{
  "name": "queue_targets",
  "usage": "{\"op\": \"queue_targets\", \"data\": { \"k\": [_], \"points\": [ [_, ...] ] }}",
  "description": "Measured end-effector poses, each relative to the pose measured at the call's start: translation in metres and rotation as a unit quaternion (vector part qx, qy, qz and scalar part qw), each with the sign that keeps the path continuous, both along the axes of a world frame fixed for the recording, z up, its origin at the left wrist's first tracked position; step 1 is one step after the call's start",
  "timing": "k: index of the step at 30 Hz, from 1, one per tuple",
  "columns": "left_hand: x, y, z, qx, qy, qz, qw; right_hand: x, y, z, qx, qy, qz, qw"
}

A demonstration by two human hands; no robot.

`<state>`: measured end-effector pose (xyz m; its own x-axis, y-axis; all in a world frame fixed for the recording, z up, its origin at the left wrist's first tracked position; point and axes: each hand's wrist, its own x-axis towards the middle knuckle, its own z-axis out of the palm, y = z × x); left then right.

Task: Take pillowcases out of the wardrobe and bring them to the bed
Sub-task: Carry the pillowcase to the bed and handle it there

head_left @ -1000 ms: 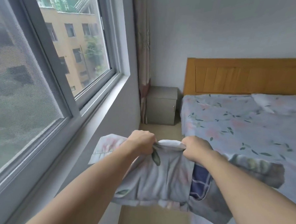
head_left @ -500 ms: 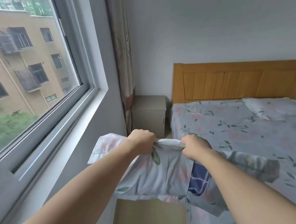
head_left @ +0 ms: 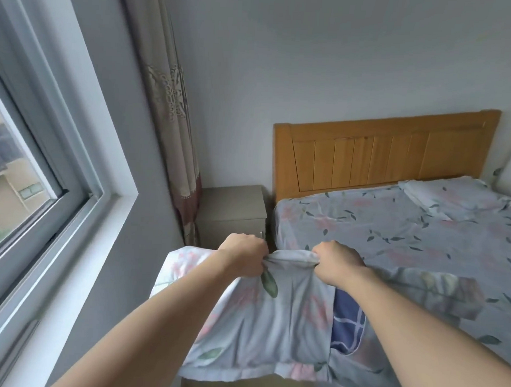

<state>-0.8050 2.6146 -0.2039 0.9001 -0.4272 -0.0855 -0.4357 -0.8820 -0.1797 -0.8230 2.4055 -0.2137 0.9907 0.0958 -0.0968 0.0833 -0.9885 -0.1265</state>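
Note:
Both hands hold a bundle of floral grey-blue pillowcases (head_left: 274,321) in front of me, by the bed's left edge. My left hand (head_left: 245,253) grips the bunched top edge on the left. My right hand (head_left: 338,264) grips it on the right. A dark blue checked cloth (head_left: 346,322) shows inside the bundle under my right forearm. The bed (head_left: 394,239) with a matching floral sheet lies ahead and to the right. A pillow (head_left: 455,198) rests near its wooden headboard (head_left: 383,158).
A grey nightstand (head_left: 232,213) stands between the bed and the wall, with a patterned curtain (head_left: 174,130) hanging beside it. A large window (head_left: 27,181) with a wide sill fills the left side. A narrow strip of floor runs between window wall and bed.
The view has turned right and moved toward the bed's head; the window slid left and the headboard came more into view. Both hands keep the same grip on the pillowcases.

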Motion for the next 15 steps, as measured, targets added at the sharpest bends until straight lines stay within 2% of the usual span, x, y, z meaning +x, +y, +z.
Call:
{"op": "queue_targets", "data": {
  "k": [7, 15],
  "points": [
    [0.134, 0.011, 0.002, 0.007, -0.005, -0.041, 0.999, 0.115, 0.014, 0.004, 0.022, 0.011, -0.041, 0.999],
    [0.28, -0.012, -0.019, 0.012, 0.005, -0.075, 0.997, 0.249, -0.008, -0.014, 0.034, 0.034, -0.077, 0.996]
  ]
}}
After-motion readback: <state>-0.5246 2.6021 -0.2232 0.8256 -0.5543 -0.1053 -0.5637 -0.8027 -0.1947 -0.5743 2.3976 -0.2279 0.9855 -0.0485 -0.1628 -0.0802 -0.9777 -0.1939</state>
